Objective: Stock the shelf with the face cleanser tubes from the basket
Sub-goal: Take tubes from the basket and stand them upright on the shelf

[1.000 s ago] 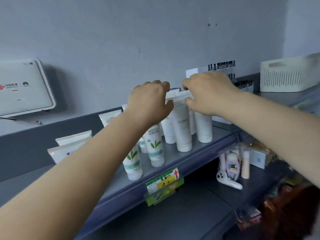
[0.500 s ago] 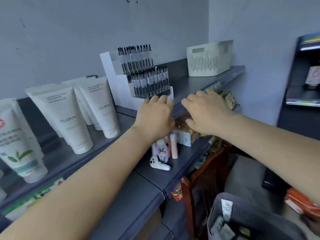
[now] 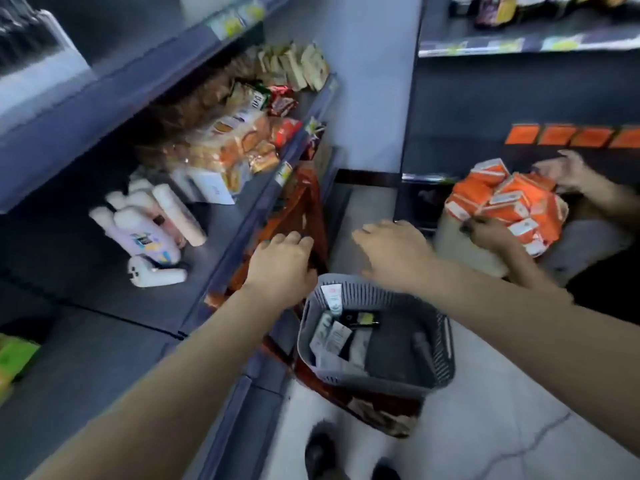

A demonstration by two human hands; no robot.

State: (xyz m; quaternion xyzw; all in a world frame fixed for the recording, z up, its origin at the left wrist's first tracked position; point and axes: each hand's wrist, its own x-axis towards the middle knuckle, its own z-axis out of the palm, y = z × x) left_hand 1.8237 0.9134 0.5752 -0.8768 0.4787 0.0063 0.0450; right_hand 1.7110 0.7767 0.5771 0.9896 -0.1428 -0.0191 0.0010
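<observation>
A dark shelf unit [image 3: 114, 317] fills the left side, its boards running from lower left up toward the top centre. A second shelf unit [image 3: 519, 98] stands at the right beyond a pale wall. The floor [image 3: 502, 393] below is light tile.

On the floor near the middle sits a grey slatted basket [image 3: 440, 358], resting on a red-brown bag [image 3: 381, 410] beside the left unit. Inside the basket, against its left wall, lie several white tubes [image 3: 332, 336]; one stands upright at the far rim. A small dark packet lies next to them.

Both bare forearms reach forward and down. The left hand [image 3: 280, 265] hovers just above and left of the basket's far-left corner, fingers curled loosely, back of the hand up, holding nothing. The right hand [image 3: 391, 251] hangs above the basket's far rim, fingers spread and flat, also empty.

At the right another person's hands [image 3: 485, 232] grip a heap of orange packs [image 3: 509, 202] piled on a pale container.

On the middle board of the left unit stand snack packets [image 3: 235, 140] in brown and orange wrappers. Nearer along the same board are pale pink bottles [image 3: 149, 233] grouped together, with a small white gadget [image 3: 152, 273] lying in front of them. The picture is blurred, so labels cannot be read.
</observation>
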